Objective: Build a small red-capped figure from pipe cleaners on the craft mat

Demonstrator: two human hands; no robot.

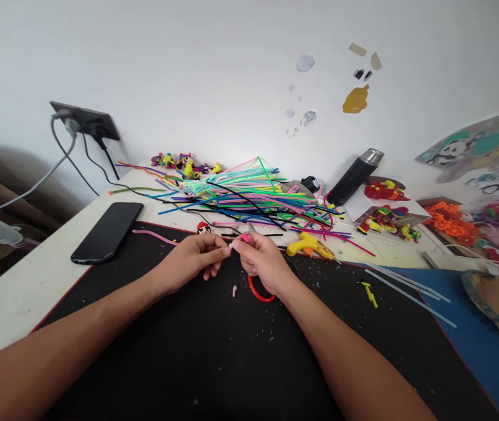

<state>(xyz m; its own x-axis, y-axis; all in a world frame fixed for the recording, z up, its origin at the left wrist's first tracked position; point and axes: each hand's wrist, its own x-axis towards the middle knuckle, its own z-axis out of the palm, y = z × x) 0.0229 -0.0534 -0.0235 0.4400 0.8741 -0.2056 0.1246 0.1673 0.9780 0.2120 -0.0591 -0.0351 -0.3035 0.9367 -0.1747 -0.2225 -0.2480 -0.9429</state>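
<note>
Small Work, Tight Pinch

Left hand (pixel 201 257) and right hand (pixel 264 263) pinch 1 small white piece (pixel 231 246) above the black mat (pixel 188 362) — seemingly unfinished. On it lies 1 pink stub (pixel 234 291); at the mat's far edge, 1 red-topped head (pixel 204 228) looks formed.

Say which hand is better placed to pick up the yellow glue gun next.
The right hand, probably: the glue gun lies just to its right, while the left hand is farther off. The right seems to hold a pink piece, though, so may need freeing first.
</note>
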